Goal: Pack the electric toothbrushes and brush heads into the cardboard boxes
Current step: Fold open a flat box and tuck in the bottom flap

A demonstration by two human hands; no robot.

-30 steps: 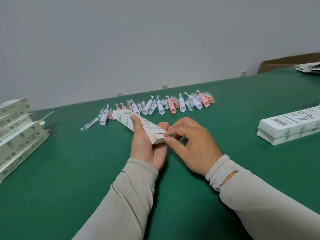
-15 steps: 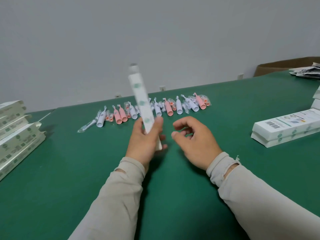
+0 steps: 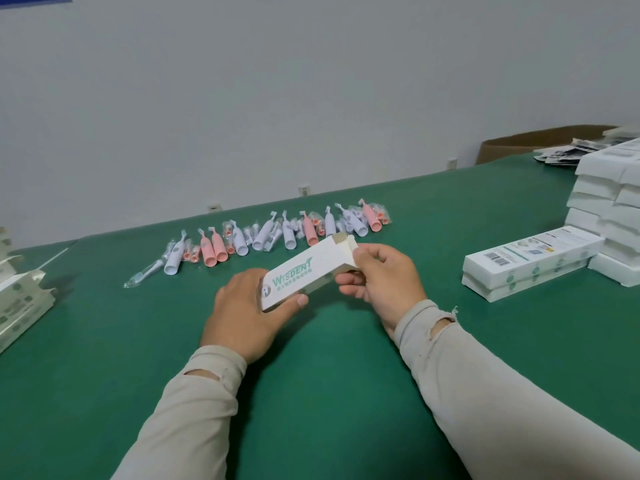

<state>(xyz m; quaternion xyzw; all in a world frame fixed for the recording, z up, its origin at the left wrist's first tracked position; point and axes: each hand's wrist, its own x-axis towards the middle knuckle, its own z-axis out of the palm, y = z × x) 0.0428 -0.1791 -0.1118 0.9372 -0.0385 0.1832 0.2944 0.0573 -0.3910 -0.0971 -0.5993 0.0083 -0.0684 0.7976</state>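
Observation:
I hold a long white cardboard box [image 3: 304,271] with green lettering above the green table, tilted up to the right. My left hand [image 3: 242,310] grips its near end. My right hand [image 3: 384,275] grips the far end, where the flaps stand open and brown inner card shows. A row of pink and white electric toothbrushes [image 3: 277,230] and bagged brush heads lies on the table behind the box.
Two closed printed boxes [image 3: 526,265] are stacked at the right, with a taller pile of white boxes [image 3: 609,209] behind them. Flat box blanks [image 3: 20,299] lie at the left edge. A brown carton [image 3: 519,143] and leaflets sit far right.
The box stood upright in my left hand alone half a second ago. It has swung down to a low tilt, and my right hand has taken hold of its far end.

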